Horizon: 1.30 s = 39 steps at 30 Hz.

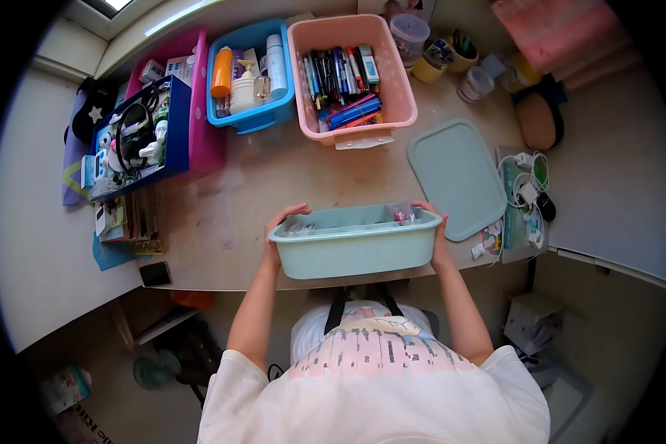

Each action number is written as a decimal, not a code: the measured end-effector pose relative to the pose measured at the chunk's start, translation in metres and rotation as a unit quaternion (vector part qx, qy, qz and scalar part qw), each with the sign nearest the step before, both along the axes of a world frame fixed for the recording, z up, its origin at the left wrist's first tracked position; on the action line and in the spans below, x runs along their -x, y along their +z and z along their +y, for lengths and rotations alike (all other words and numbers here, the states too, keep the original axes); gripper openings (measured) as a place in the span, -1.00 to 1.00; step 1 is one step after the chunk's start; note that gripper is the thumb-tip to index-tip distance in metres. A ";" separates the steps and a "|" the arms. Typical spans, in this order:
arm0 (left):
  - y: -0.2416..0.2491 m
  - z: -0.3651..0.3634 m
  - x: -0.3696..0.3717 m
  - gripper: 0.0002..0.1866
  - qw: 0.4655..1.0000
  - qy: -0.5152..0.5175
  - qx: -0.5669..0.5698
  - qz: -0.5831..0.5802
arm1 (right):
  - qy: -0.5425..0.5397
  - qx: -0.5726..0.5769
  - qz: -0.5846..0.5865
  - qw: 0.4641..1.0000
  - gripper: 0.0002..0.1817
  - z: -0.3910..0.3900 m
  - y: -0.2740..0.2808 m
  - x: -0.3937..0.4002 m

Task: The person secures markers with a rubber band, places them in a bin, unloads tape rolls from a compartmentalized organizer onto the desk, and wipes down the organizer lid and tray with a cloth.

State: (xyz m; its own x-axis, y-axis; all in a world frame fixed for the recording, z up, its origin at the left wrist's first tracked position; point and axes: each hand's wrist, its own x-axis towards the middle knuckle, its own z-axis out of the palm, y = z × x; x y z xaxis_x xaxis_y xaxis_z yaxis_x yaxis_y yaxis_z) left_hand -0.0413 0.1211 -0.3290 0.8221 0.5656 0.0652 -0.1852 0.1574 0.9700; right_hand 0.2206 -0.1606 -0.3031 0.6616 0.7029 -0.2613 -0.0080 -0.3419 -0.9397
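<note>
A mint green box (pixel 357 255) with inner compartments is held at the desk's front edge, its long side facing me. My left hand (pixel 281 229) grips its left end and my right hand (pixel 438 226) grips its right end. Small items and a clear plastic bag (pixel 402 214) show inside; most of the contents are hidden by the front wall. Behind and to the right, a flat mint green lid (pixel 459 180) lies on the desk.
Across the back stand a pink bin (pixel 408 96) of pens, a blue bin (pixel 254 124) of bottles and a magenta bin (pixel 201 140). A dark blue box (pixel 174 126) is at left, with a phone (pixel 155 274) near the front edge. Cables (pixel 529 185) lie right.
</note>
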 end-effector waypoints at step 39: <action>-0.038 0.003 -0.031 -0.47 0.898 0.201 0.339 0.196 | -0.186 -0.008 0.339 0.922 -0.30 0.081 -0.047 -0.034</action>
State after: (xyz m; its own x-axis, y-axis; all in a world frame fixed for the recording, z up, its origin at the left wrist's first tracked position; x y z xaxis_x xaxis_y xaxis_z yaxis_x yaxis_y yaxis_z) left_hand -0.0103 0.1242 -0.3668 0.4267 0.6217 -0.6568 -0.0244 0.7339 0.6788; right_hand 0.2551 -0.0794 -0.3505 0.5459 0.4667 -0.6959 -0.7100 -0.1834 -0.6799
